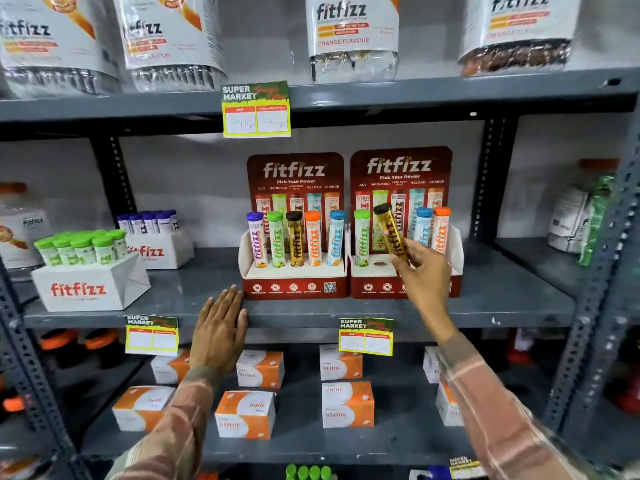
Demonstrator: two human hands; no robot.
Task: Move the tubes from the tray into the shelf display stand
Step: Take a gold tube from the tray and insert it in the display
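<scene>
Two red fitfizz display stands sit side by side on the middle shelf. The left stand [294, 284] holds several upright tubes with purple, green, brown, orange and blue caps. The right stand [367, 271] holds a green-capped tube [361, 237], a blue-capped tube [423, 226] and an orange-capped tube [441, 230], with an empty hole [380, 263] beside the green one. My right hand [420, 271] grips a gold tube with a black cap [389, 230], tilted, above that hole. My left hand [220, 323] lies flat on the shelf's front edge, fingers apart.
White fitfizz trays with green-capped tubes [83, 247] and purple-capped tubes [149, 221] stand at the shelf's left. Large pouches fill the shelf above. Orange-and-white boxes [346, 403] lie on the shelf below. Price tags [256, 110] hang from the shelf edges. Grey uprights frame both sides.
</scene>
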